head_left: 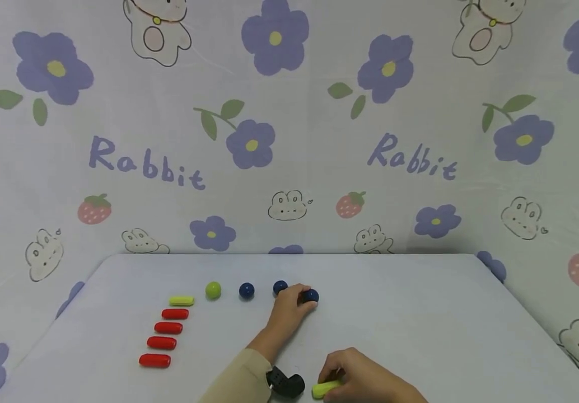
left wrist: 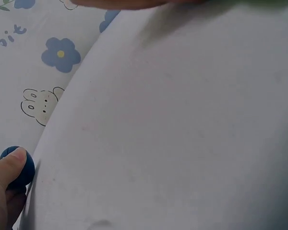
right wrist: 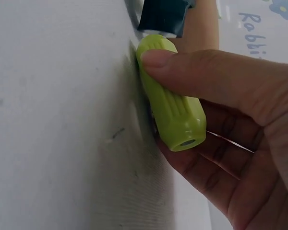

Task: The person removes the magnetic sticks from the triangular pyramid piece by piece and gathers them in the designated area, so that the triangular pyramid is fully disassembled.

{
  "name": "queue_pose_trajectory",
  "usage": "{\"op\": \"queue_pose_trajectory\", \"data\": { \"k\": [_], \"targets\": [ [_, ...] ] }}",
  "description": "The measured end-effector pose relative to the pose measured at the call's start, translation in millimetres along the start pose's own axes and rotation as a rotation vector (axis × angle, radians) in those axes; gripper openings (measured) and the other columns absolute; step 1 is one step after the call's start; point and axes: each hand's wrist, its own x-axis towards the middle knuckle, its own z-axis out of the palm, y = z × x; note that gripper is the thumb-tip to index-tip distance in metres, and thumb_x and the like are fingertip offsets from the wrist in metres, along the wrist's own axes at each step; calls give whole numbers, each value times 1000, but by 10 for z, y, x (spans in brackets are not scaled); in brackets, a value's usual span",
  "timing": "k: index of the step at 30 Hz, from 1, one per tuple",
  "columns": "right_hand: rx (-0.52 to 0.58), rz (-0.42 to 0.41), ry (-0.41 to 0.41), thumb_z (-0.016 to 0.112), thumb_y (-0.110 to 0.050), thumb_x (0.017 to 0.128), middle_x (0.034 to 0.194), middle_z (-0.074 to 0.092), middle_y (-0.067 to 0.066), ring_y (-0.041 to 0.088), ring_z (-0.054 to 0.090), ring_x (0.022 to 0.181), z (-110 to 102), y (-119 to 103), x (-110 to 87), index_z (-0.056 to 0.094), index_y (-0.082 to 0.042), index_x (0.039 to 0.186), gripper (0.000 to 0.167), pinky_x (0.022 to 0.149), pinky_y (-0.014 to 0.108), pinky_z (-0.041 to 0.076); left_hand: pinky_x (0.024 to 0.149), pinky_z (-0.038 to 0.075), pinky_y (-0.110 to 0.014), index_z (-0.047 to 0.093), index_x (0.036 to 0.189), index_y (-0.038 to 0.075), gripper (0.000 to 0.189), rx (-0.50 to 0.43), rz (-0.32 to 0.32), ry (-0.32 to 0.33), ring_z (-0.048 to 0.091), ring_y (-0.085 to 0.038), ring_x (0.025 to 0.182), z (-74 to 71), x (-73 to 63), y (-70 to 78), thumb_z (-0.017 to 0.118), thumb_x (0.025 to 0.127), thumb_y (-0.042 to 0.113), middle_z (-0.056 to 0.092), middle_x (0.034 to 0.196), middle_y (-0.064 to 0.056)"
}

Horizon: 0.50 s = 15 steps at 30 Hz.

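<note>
In the head view my left hand [head_left: 287,313] reaches to the back row and grips a dark blue ball [head_left: 312,296] at its right end. The left wrist view shows the thumb pressed on that ball [left wrist: 23,172]. Just behind the hand sits a second blue ball [head_left: 280,287], partly covered by it. Near the front edge my right hand [head_left: 362,376] holds a lime-green ribbed cylinder [head_left: 326,389] with a hole in its end. Close up, the right wrist view has the thumb along the ribs of this cylinder [right wrist: 173,108] and fingers beneath, low over the white surface.
Left of the hands, another blue ball [head_left: 246,290] and a lime-green ball [head_left: 213,290] continue the row. A lime-green cylinder [head_left: 181,301] lies beside them, followed toward the front by several red cylinders [head_left: 168,328]. A patterned cloth [head_left: 314,184] hangs behind the white table [head_left: 420,313].
</note>
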Motion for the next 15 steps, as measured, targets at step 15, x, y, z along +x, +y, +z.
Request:
{"op": "queue_pose_trajectory", "data": {
  "k": [15],
  "targets": [
    [6, -8, -61, 74, -10, 77, 87, 69, 0, 0, 63, 78, -100, 11, -42, 69, -4, 90, 16, 70, 14, 51, 93, 49, -37, 62, 114, 2, 36, 4, -91, 20, 60, -25, 110, 105, 203, 75, 70, 82, 16, 65, 115, -14]
  ]
}}
